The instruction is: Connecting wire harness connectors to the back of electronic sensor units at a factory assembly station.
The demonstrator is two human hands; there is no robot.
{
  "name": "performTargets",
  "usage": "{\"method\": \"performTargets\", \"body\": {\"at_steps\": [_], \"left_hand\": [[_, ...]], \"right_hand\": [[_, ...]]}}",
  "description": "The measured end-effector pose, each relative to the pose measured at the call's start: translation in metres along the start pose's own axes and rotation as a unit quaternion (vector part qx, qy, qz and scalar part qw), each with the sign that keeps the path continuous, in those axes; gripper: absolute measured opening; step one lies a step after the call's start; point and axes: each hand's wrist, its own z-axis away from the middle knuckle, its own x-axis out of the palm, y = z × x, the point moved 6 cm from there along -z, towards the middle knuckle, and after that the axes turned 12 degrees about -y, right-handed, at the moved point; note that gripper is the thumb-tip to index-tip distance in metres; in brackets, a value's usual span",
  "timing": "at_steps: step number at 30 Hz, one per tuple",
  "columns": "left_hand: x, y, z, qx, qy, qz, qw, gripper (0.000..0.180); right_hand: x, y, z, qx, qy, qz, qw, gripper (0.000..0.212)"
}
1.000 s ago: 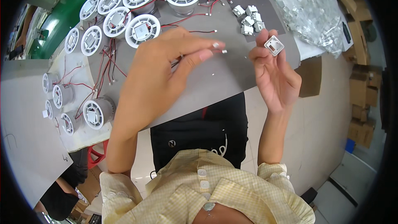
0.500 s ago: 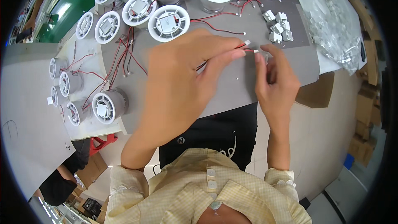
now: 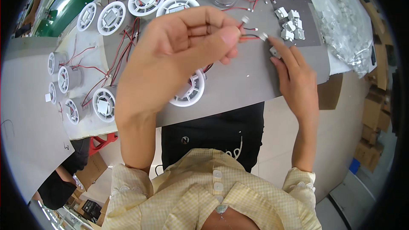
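Observation:
My left hand [image 3: 179,51] is closed in a pinch on thin red and black wires [image 3: 251,36] that end in small white plugs. One white plug [image 3: 245,19] sticks up past its fingertips. At the tip of my right hand's [image 3: 298,74] index finger is another white plug [image 3: 263,36], slightly blurred. Between that hand's thumb and index finger sits a small whitish block [image 3: 275,52], partly hidden by the fingers. Below my left hand, a white round ribbed housing [image 3: 197,91] lies on the grey mat, mostly covered by the hand.
Several white round housings with red and black leads stand at the back and left, such as this housing [image 3: 111,18]. Small white blocks [image 3: 294,26] are piled at the back right, beside a clear plastic bag [image 3: 345,30]. The grey mat [image 3: 238,83] ends at the table's front edge.
My left hand has moved left and up and turned, uncovering the round housing beneath it. My right hand has shifted right. The small whitish block between its fingers now shows more plainly.

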Motion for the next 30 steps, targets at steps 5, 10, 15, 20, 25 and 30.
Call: {"method": "performTargets", "body": {"at_steps": [5, 10, 15, 20, 25, 30], "left_hand": [[-0.011, 0.008, 0.014, 0.030, -0.024, 0.120, 0.992, 0.018], [-0.030, -0.004, 0.030, 0.152, -0.132, 0.132, 0.971, 0.025], [-0.017, 0.003, 0.017, 0.148, -0.172, 0.160, 0.961, 0.027], [-0.004, 0.000, 0.011, 0.025, -0.084, 0.210, 0.974, 0.025], [-0.004, 0.010, 0.008, 0.062, -0.018, 0.060, 0.996, 0.022], [0.009, 0.022, 0.008, 0.124, 0.020, 0.021, 0.992, 0.018]], "right_hand": [[-0.005, -0.003, -0.001, -0.003, -0.002, 0.024, 1.000, 0.040], [-0.003, 0.011, 0.001, 0.026, -0.016, -0.039, 0.999, 0.038], [-0.004, 0.012, -0.001, -0.018, 0.027, 0.040, 0.999, 0.037], [-0.007, 0.000, 0.005, -0.060, 0.064, -0.011, 0.996, 0.031], [0.008, -0.033, 0.026, -0.025, 0.077, -0.293, 0.953, 0.024], [0.042, -0.074, 0.034, 0.037, 0.067, -0.610, 0.789, 0.032]]}}
